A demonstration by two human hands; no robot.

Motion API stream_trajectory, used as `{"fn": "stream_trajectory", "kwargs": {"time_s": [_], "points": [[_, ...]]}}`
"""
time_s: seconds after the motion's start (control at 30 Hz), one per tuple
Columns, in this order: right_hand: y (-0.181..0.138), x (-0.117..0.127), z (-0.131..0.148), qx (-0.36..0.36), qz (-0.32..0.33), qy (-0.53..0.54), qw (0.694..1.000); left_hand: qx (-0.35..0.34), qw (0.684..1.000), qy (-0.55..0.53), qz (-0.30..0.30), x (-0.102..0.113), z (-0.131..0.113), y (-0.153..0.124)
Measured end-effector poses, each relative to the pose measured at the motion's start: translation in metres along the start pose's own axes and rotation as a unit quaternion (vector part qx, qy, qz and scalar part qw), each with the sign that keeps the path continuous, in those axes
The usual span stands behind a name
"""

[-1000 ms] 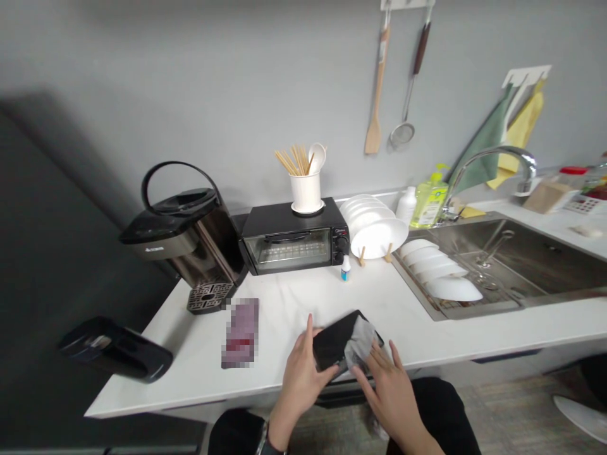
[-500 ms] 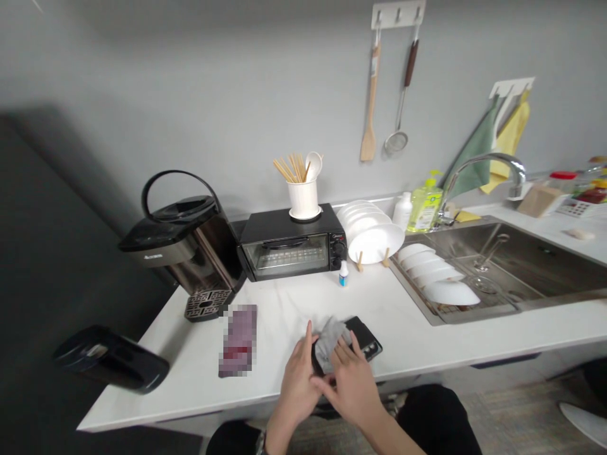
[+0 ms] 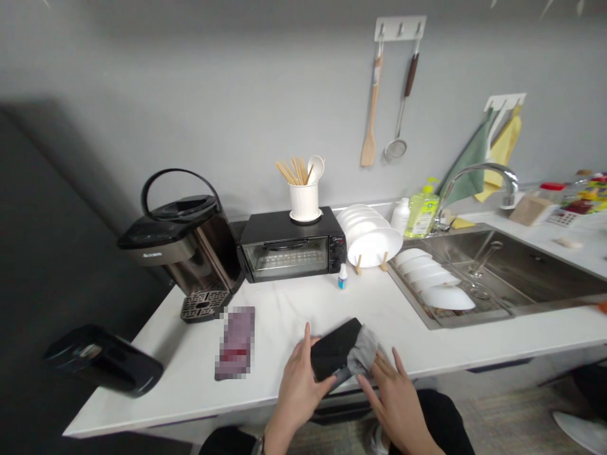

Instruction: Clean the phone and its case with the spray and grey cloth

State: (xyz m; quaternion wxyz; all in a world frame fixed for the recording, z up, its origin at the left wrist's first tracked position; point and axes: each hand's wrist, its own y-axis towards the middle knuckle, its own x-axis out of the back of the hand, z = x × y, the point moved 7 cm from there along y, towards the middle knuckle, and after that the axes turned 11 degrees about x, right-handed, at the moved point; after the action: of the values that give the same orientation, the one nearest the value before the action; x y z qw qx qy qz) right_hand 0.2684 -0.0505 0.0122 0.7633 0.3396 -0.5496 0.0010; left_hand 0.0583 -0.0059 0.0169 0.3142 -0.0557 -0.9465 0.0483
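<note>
leftward, pixelated packet, too blurred to identify, flat on white stone counter; next, left hand, fingers curled narrowly round black smartphone, held tilted over counter; grey cloth bunched on phone's right end; then right hand, fingers spread wide against cloth; stainless steel sink farther right, beyond both hands.

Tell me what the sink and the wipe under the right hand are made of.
The sink looks like stainless steel: grey metal with a brushed sheen and reflections. The wipe under the right hand seems a thin, matte grey fabric or nonwoven, soft and creased; its fibre can't be told.
</note>
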Motion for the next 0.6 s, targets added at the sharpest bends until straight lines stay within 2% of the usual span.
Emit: {"fn": "stream_trajectory", "kwargs": {"time_s": [0.1, 0.2, 0.4, 0.5, 0.6], "points": [[0.018, -0.003, -0.011, -0.011, -0.006, -0.012, 1.000, -0.007, 1.000, 0.003, 0.004, 0.000, -0.001, 0.001], [0.040, -0.010, -0.005, -0.008, -0.011, -0.022, 1.000, -0.016, 1.000, 0.005, 0.006, -0.001, -0.001, 0.000], [0.064, -0.029, 0.056, 0.040, 0.005, 0.077, 0.996, -0.030, 0.999, 0.014, 0.004, -0.001, 0.002, -0.002], [0.060, -0.029, 0.081, 0.044, 0.015, 0.127, 0.991, -0.031, 0.999, 0.024, 0.007, -0.005, 0.006, 0.001], [0.044, -0.020, 0.089, 0.043, 0.020, 0.155, 0.987, -0.020, 0.999, 0.038, -0.003, -0.007, 0.011, 0.004]]}}
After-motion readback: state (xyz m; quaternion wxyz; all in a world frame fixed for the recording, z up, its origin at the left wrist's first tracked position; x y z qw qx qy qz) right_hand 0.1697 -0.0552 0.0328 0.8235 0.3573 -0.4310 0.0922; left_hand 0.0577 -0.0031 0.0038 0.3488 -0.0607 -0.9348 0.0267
